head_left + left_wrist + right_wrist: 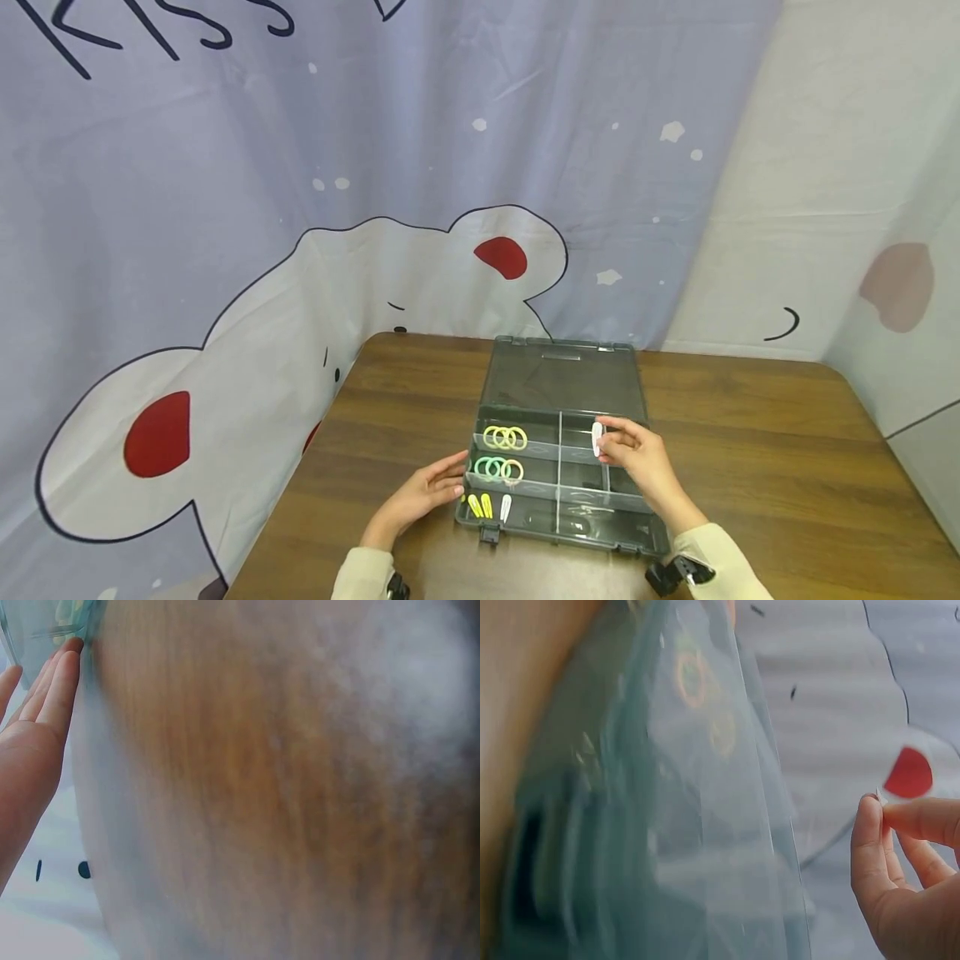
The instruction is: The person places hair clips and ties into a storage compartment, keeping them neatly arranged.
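Note:
A white snap hair clip point(597, 438) is pinched between the thumb and finger of my right hand point(637, 462), over the right side of a dark translucent divided box point(517, 523). In the right wrist view only a sliver of the clip point(880, 796) shows at the fingertips. My left hand point(422, 498) rests at the box's left edge with its fingers extended. Inside the box lie yellow hair ties point(504, 437) in the back left compartment and green and pale yellow ties point(492, 468) in the middle one. Yellow clips point(480, 505) and another white clip point(506, 508) lie in the front left compartment.
The box's lid point(566, 375) is swung back and lies toward the curtain. Clear dividers point(558, 467) split the box into compartments. A brown wooden table point(750, 450) carries it, and a printed curtain point(420, 275) hangs along the table's far and left edges.

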Tool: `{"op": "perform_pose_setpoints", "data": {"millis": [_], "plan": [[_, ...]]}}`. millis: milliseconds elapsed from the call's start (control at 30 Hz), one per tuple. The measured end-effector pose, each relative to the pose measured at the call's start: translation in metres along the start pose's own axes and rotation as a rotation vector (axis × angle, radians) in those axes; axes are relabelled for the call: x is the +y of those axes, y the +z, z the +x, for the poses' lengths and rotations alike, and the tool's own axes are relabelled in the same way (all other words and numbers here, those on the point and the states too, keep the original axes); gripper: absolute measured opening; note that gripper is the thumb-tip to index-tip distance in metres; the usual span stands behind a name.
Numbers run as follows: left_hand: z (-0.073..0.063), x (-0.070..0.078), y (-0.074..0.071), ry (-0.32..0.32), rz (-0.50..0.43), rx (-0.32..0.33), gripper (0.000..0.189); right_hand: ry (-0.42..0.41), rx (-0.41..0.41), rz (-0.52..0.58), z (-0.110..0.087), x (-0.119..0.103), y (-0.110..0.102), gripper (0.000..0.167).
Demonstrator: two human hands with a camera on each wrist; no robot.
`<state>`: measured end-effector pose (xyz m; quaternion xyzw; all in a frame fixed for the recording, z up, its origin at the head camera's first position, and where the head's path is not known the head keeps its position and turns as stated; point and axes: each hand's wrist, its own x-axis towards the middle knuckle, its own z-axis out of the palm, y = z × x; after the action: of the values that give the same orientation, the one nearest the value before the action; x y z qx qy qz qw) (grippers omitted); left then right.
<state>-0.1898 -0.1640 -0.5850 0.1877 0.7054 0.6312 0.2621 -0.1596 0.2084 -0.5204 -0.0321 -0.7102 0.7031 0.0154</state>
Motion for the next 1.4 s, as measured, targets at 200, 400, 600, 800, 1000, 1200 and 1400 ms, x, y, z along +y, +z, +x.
{"op": "perform_pose_setpoints", "data": {"millis": [200, 400, 600, 800, 1000, 1200, 1400], "plan": [[-0.001, 0.001, 0.001, -0.002, -0.008, 0.002, 0.062, 0.034, -0.051, 0.052, -0.006, 0.002, 0.034, 0.039], [-0.002, 0.001, 0.001, -0.008, -0.006, 0.002, 0.063, 0.076, -0.101, 0.101, -0.011, 0.006, 0.059, 0.038], [-0.002, -0.001, 0.0, -0.002, 0.0, 0.004, 0.062, 0.076, -0.16, 0.099, -0.017, 0.011, 0.076, 0.036], [-0.001, -0.004, -0.002, -0.002, 0.005, 0.003, 0.062, 0.079, -0.198, 0.098, -0.021, 0.016, 0.09, 0.033], [0.0, -0.003, -0.001, -0.011, -0.009, 0.008, 0.061, 0.08, -0.233, 0.095, -0.024, 0.02, 0.103, 0.031], [0.001, -0.002, 0.0, -0.008, 0.001, 0.013, 0.062, 0.064, -0.234, 0.063, -0.029, 0.025, 0.114, 0.028], [0.0, -0.003, -0.001, -0.012, 0.003, 0.012, 0.062, 0.041, -0.199, 0.016, -0.032, 0.03, 0.122, 0.023]]}}
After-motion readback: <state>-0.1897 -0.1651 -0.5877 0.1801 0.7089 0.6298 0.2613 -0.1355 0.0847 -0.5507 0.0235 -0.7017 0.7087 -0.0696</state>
